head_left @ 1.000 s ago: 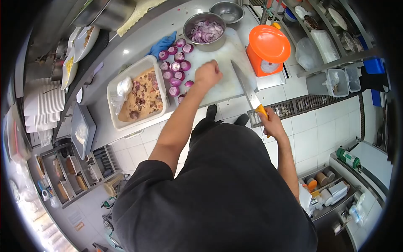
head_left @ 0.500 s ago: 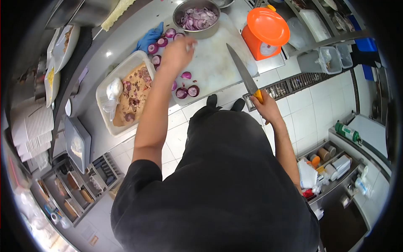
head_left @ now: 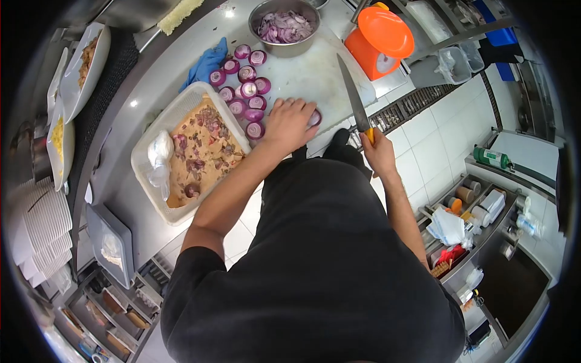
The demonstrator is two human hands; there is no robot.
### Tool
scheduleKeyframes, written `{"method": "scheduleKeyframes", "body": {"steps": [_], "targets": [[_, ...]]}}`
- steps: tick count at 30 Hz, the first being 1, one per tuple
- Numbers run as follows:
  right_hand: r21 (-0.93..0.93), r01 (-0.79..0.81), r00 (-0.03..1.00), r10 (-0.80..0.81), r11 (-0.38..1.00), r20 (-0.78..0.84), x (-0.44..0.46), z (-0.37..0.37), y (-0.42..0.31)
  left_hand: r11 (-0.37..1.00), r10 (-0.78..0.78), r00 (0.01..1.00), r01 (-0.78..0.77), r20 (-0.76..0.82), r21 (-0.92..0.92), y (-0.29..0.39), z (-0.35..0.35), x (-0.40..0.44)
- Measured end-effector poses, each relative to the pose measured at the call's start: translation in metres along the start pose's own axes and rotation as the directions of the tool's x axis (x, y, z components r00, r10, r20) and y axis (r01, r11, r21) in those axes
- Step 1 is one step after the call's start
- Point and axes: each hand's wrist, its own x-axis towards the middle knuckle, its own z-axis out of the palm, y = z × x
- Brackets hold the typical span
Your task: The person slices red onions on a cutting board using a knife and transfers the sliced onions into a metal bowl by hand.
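Observation:
My right hand (head_left: pixel 377 151) is closed around the orange handle of a long kitchen knife (head_left: pixel 354 94), whose blade points up and away over the right edge of the white cutting board (head_left: pixel 308 75). My left hand (head_left: pixel 290 124) is palm down near the board's front edge, its fingers around a red onion (head_left: pixel 314 118) that shows beside the fingertips; the palm hides the rest. Several peeled red onions (head_left: pixel 247 74) are grouped on the board's left side. At its far end stands a metal bowl (head_left: pixel 284 49) with sliced red onion (head_left: pixel 285 28).
A white plastic tub (head_left: pixel 145 181) of peelings and onion stands left of the board, near a blue glove (head_left: pixel 209 62). An orange kitchen scale (head_left: pixel 370 51) sits at the right. Stacked white dishes (head_left: pixel 42 230) are at far left; a floor drain grate (head_left: pixel 411 109) lies right.
My left hand has come down and right from above the onions onto the board's near edge, around an onion. The onions are now bunched at left. The knife stays in my right hand.

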Motion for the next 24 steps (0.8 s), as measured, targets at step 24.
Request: {"method": "scheduleKeyframes", "body": {"steps": [24], "targets": [[-0.251, 0.181, 0.98, -0.151, 0.951, 0.133, -0.007, -0.027, -0.073, 0.947, -0.202, 0.975, 0.218, 0.088, -0.237, -0.005, 0.004, 0.074]]}}
